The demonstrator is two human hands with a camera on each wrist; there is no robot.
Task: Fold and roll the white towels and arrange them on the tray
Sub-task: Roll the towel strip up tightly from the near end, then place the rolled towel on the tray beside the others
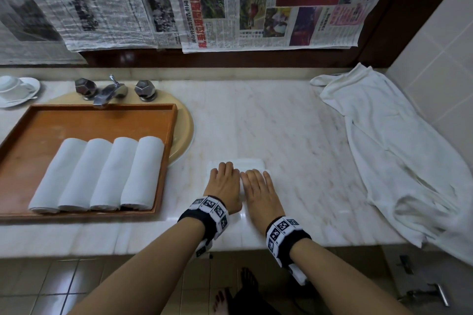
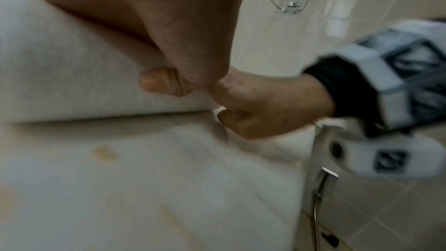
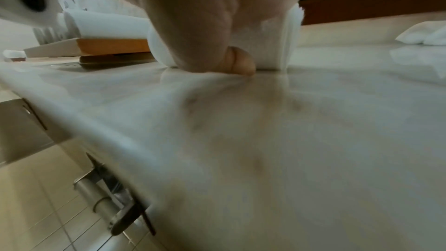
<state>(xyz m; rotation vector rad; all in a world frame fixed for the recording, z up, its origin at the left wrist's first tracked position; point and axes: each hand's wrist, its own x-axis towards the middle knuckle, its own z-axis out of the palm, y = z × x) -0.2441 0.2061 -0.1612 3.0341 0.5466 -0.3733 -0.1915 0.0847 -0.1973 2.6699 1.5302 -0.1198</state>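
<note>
Red advert on the newspaper reads "12-14 JU" and "RM 20,000", large Chinese headlines beside it

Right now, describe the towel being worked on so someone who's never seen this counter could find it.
Start at the orange wooden tray over the sink on the marble counter. Just right of it, near the front edge, lies a small white towel under the left hand and right hand. Unlike the four rolled towels on the tray, it is half rolled.
</note>
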